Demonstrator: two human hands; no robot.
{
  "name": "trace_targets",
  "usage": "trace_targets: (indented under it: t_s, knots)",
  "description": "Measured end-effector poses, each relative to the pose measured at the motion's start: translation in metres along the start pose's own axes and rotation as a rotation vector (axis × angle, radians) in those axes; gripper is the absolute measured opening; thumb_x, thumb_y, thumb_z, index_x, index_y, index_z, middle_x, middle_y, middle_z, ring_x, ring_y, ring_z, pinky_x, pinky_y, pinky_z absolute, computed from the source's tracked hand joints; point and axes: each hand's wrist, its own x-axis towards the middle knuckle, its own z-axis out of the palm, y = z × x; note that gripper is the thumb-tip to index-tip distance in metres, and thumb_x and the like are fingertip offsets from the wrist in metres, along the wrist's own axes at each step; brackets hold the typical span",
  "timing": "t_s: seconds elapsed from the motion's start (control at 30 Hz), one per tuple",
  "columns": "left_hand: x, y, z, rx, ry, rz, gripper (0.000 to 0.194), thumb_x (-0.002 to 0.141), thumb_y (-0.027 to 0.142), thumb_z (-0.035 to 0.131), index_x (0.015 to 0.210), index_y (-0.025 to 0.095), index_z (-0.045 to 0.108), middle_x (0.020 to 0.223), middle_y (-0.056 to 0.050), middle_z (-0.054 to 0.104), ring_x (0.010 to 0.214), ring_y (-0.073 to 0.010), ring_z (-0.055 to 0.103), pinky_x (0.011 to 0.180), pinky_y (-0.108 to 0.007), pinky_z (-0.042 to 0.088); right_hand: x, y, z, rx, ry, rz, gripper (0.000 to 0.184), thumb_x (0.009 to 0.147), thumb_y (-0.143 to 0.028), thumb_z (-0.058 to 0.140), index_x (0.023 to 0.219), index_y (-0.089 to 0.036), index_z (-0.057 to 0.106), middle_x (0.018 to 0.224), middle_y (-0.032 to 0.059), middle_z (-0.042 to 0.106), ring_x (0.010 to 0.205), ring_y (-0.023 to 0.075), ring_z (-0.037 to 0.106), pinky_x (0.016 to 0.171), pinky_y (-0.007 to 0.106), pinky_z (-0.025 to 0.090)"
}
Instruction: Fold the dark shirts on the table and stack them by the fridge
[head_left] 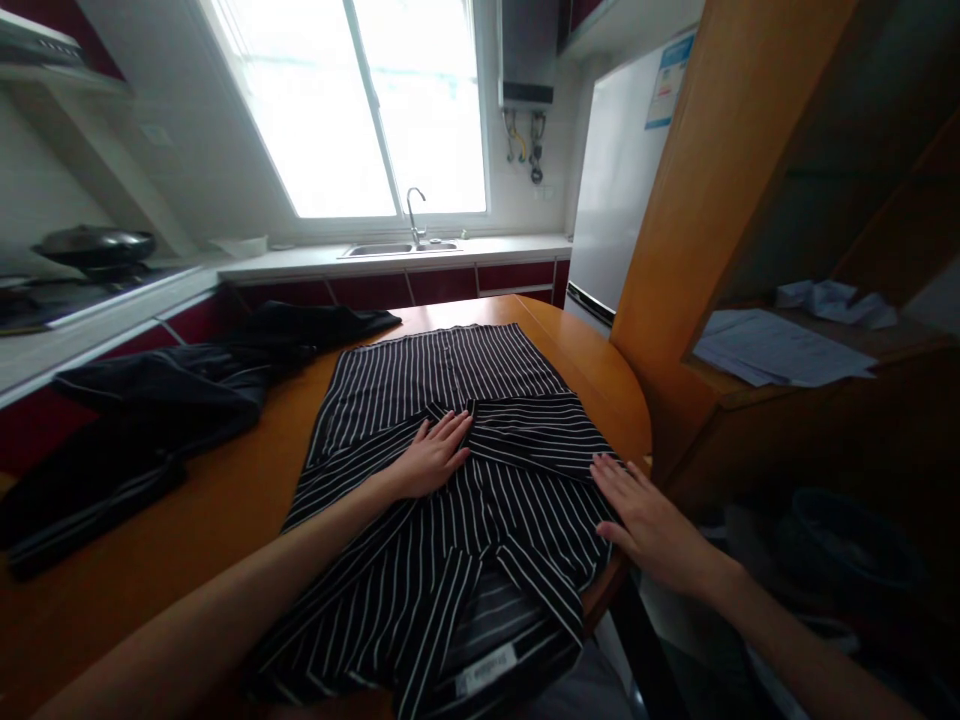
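Note:
A black shirt with white stripes (442, 380) lies spread on the round wooden table (592, 360), collar end toward me, one sleeve folded across its middle. My left hand (435, 455) rests flat on the shirt's centre, fingers stretched out, touching the folded sleeve's end. My right hand (649, 520) lies flat, fingers extended, on the shirt's right edge by the table rim. Neither hand grips anything.
Dark garments (150, 400) are heaped on the table's left side. Behind stand a kitchen counter with a sink (397, 248) and a wok (94, 245) on the stove. A fridge (622, 170) and a wooden shelf holding papers (780, 350) stand at right.

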Motion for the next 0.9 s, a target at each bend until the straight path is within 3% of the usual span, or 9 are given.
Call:
trace_targets:
  t_s: [0.1, 0.2, 0.33, 0.43, 0.57, 0.7, 0.83, 0.9]
  knots:
    - [0.015, 0.017, -0.019, -0.023, 0.046, 0.005, 0.065, 0.104, 0.055, 0.024, 0.160, 0.024, 0.015, 0.166, -0.006, 0.015, 0.153, -0.0296, 0.010, 0.120, -0.058, 0.014, 0.020, -0.008, -0.008, 0.009, 0.007, -0.030, 0.072, 0.100, -0.055, 0.039, 0.160, -0.021, 0.019, 0.161, 0.0101, 0.029, 0.149, 0.0281, 0.026, 0.120, 0.053, 0.027]
    - [0.047, 0.048, -0.028, -0.042, 0.093, 0.092, 0.061, 0.104, 0.051, 0.025, 0.159, 0.023, 0.020, 0.165, -0.006, 0.020, 0.153, -0.0275, 0.011, 0.121, -0.055, 0.013, 0.066, -0.006, -0.019, 0.006, 0.077, 0.013, 0.064, 0.102, -0.045, 0.031, 0.158, -0.015, 0.025, 0.161, 0.0105, 0.028, 0.150, 0.0260, 0.023, 0.122, 0.050, 0.024]
    - [0.092, 0.090, -0.010, -0.070, 0.087, 0.151, 0.055, 0.102, 0.028, 0.027, 0.156, 0.017, 0.027, 0.161, -0.009, 0.031, 0.150, -0.0239, 0.023, 0.121, -0.048, 0.023, 0.138, 0.003, -0.005, -0.015, 0.052, 0.077, 0.061, 0.097, -0.024, 0.027, 0.154, -0.002, 0.032, 0.160, 0.0167, 0.030, 0.150, 0.0269, 0.024, 0.122, 0.047, 0.023]
    - [0.108, 0.101, 0.013, -0.053, 0.089, 0.131, 0.058, 0.101, 0.029, 0.027, 0.156, 0.010, 0.026, 0.162, -0.012, 0.028, 0.150, -0.0284, 0.023, 0.120, -0.052, 0.023, 0.167, 0.013, 0.025, -0.031, -0.034, 0.126, 0.062, 0.094, -0.020, 0.027, 0.153, -0.001, 0.033, 0.160, 0.0186, 0.029, 0.150, 0.0291, 0.024, 0.120, 0.049, 0.024]
    - [0.105, 0.102, 0.033, -0.017, 0.127, 0.110, 0.059, 0.104, 0.038, 0.023, 0.154, 0.007, 0.031, 0.162, -0.015, 0.027, 0.151, -0.0296, 0.021, 0.121, -0.052, 0.018, 0.167, 0.031, 0.050, -0.054, -0.101, 0.137, 0.063, 0.100, -0.034, 0.023, 0.153, -0.001, 0.034, 0.161, 0.0175, 0.026, 0.151, 0.0280, 0.020, 0.121, 0.050, 0.019]
    - [0.103, 0.098, 0.034, -0.048, 0.112, 0.098, 0.058, 0.104, 0.042, 0.026, 0.154, 0.012, 0.032, 0.163, -0.013, 0.025, 0.151, -0.0279, 0.019, 0.122, -0.051, 0.017, 0.154, 0.048, 0.053, -0.043, -0.090, 0.226, 0.068, 0.101, -0.047, 0.023, 0.155, -0.005, 0.031, 0.163, 0.0144, 0.023, 0.152, 0.0254, 0.017, 0.122, 0.051, 0.015]
    - [0.102, 0.062, 0.009, -0.176, 0.060, 0.048, 0.062, 0.103, 0.050, 0.033, 0.153, 0.013, 0.034, 0.161, -0.014, 0.029, 0.150, -0.0295, 0.022, 0.120, -0.049, 0.023, 0.142, 0.062, 0.049, -0.014, -0.106, 0.338, 0.076, 0.101, -0.054, 0.021, 0.156, -0.002, 0.024, 0.163, 0.0169, 0.020, 0.152, 0.0263, 0.015, 0.122, 0.050, 0.013]
    - [0.094, 0.028, -0.012, -0.229, 0.140, -0.016, 0.056, 0.104, 0.043, 0.035, 0.150, 0.012, 0.039, 0.159, -0.014, 0.035, 0.149, -0.0273, 0.026, 0.119, -0.043, 0.026, 0.141, 0.065, 0.042, 0.007, -0.099, 0.437, 0.082, 0.100, -0.059, 0.019, 0.156, 0.001, 0.021, 0.163, 0.0198, 0.020, 0.152, 0.0294, 0.014, 0.122, 0.054, 0.012]
